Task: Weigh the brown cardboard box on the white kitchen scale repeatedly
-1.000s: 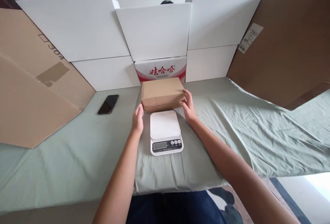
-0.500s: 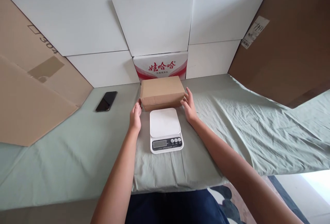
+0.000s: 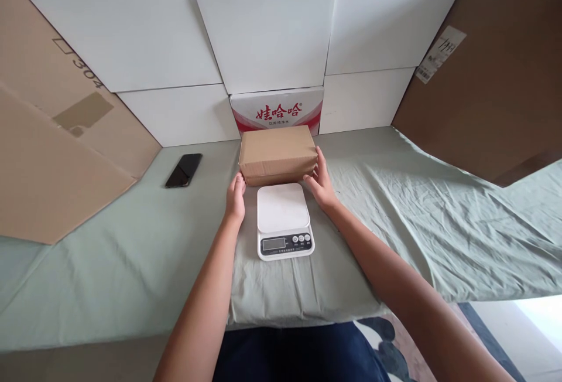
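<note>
A closed brown cardboard box (image 3: 278, 150) sits just behind a white kitchen scale (image 3: 283, 209). My left hand (image 3: 236, 194) grips the box's lower left corner, its far fingers partly hidden by the box. On the opposite end, my right hand (image 3: 322, 183) holds the lower right corner, thumb at the front and fingers along the side. The scale lies flat between my forearms, with a bare platform, a blank-looking display and several round buttons facing me.
A black smartphone (image 3: 184, 170) lies on the green cloth (image 3: 132, 241) to the left. White boxes (image 3: 267, 39) and a red-and-white printed carton (image 3: 277, 112) form a wall behind. Large brown cardboard panels stand left (image 3: 65, 136) and right (image 3: 487, 95).
My right thumb and fingers have closed in on the box's right end, and my left hand sits closer against its corner. The whole view has shifted slightly; the scale stays in place.
</note>
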`<state>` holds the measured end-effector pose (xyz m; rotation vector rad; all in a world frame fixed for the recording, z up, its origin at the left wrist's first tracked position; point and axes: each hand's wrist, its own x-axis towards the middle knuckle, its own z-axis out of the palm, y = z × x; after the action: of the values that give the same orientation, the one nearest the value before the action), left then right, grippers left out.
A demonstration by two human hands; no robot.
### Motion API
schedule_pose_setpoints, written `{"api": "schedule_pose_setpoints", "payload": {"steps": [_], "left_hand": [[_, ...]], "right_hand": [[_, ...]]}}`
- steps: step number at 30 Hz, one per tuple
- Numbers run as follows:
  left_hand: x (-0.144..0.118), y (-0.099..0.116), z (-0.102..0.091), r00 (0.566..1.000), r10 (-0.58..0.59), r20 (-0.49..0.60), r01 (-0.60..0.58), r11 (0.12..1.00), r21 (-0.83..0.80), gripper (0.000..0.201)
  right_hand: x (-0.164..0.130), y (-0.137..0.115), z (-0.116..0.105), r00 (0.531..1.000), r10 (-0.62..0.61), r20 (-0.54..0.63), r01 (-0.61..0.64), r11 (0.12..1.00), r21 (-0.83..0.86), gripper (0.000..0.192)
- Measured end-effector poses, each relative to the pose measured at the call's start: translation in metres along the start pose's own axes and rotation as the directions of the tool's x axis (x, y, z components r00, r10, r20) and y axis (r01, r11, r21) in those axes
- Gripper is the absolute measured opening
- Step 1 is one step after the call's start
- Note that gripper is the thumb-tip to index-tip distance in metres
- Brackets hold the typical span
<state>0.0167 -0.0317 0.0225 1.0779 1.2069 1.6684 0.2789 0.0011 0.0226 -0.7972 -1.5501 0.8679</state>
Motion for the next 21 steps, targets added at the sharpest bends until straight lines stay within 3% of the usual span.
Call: {"api": "schedule_pose_setpoints", "payload": {"steps": [5, 11, 15, 21], "left_hand": [[-0.029, 0.021, -0.005, 0.98, 0.196, 0.036, -0.196, 0.98, 0.013, 0.079], [-0.097, 0.018, -0.04, 0.99, 0.139, 0.01, -0.139, 0.99, 0.035, 0.093], [-0.128, 0.013, -0.059, 0.994, 0.098, 0.056, -0.101, 0.993, 0.061, 0.087], [-0.137, 0.016, -0.059, 0.995, 0.071, 0.069, -0.076, 0.994, 0.076, 0.09]], "right_hand": [[-0.014, -0.02, -0.006, 0.982, -0.191, -0.005, 0.189, 0.973, -0.131, 0.092], [-0.071, -0.036, -0.024, 0.92, -0.384, 0.082, 0.389, 0.861, -0.328, 0.087], [-0.095, -0.045, -0.03, 0.931, -0.343, 0.125, 0.365, 0.86, -0.355, 0.086], [-0.097, -0.048, -0.03, 0.957, -0.274, 0.093, 0.289, 0.905, -0.311, 0.082]]}}
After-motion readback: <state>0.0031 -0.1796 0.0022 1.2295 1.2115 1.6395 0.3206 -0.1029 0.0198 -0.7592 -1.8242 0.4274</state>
